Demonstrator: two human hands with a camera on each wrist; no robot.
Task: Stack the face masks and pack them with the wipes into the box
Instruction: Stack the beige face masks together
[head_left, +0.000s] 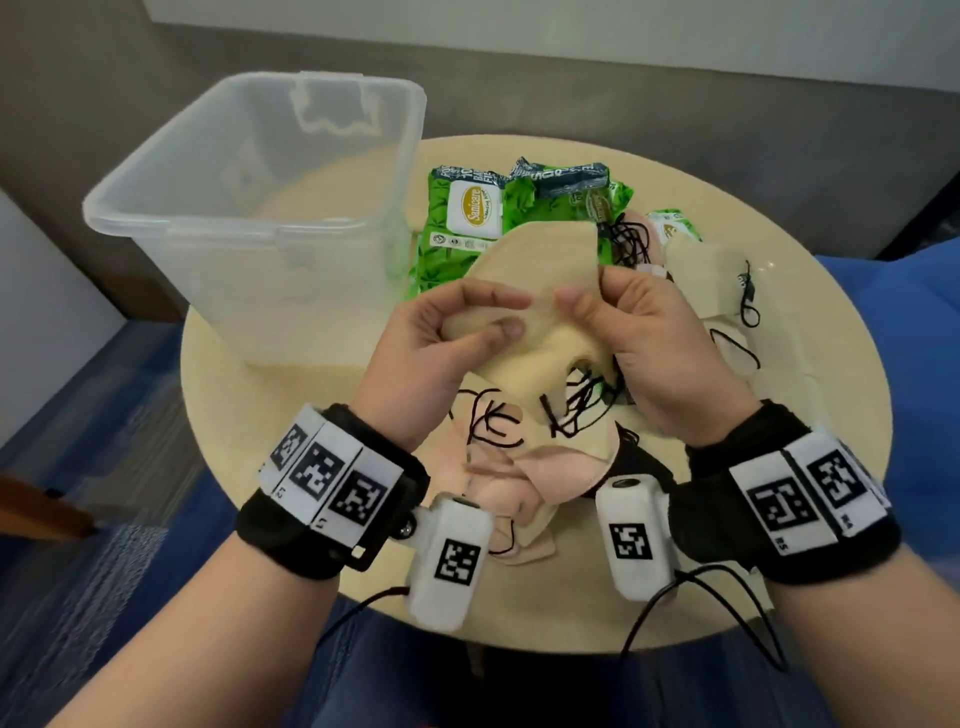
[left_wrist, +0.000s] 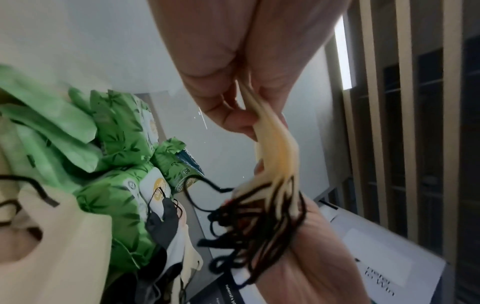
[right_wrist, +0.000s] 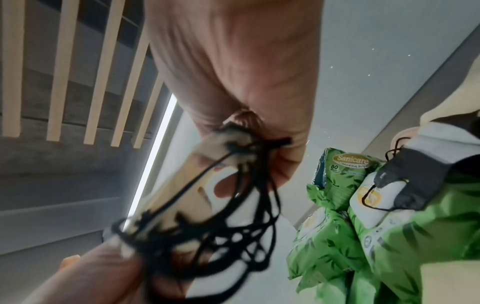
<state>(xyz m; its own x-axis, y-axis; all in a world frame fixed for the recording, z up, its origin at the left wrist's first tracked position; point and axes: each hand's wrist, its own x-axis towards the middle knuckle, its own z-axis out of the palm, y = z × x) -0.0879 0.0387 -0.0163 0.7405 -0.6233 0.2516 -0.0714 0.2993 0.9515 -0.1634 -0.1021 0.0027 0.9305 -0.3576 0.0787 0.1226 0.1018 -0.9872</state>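
Both hands hold a stack of cream face masks (head_left: 535, 270) above the round table (head_left: 831, 415). My left hand (head_left: 457, 322) pinches its left part between thumb and fingers; my right hand (head_left: 613, 317) grips its right part, with black ear loops (head_left: 582, 405) dangling under the palm. The left wrist view shows the cream masks (left_wrist: 275, 148) edge-on with tangled loops (left_wrist: 262, 222); the loops (right_wrist: 207, 226) fill the right wrist view too. Pink masks (head_left: 519, 478) lie near the front, more cream masks (head_left: 711, 280) at right. Green wipe packs (head_left: 467, 218) lie behind. The clear plastic box (head_left: 218, 218) stands at left.
A dark mask (right_wrist: 415, 179) lies on the wipe packs (right_wrist: 337, 236) in the right wrist view. The table sits over blue carpet (head_left: 104, 415), with a blue seat (head_left: 909, 312) at right and a wall behind. Cables hang from the wrist cameras at the table's front edge.
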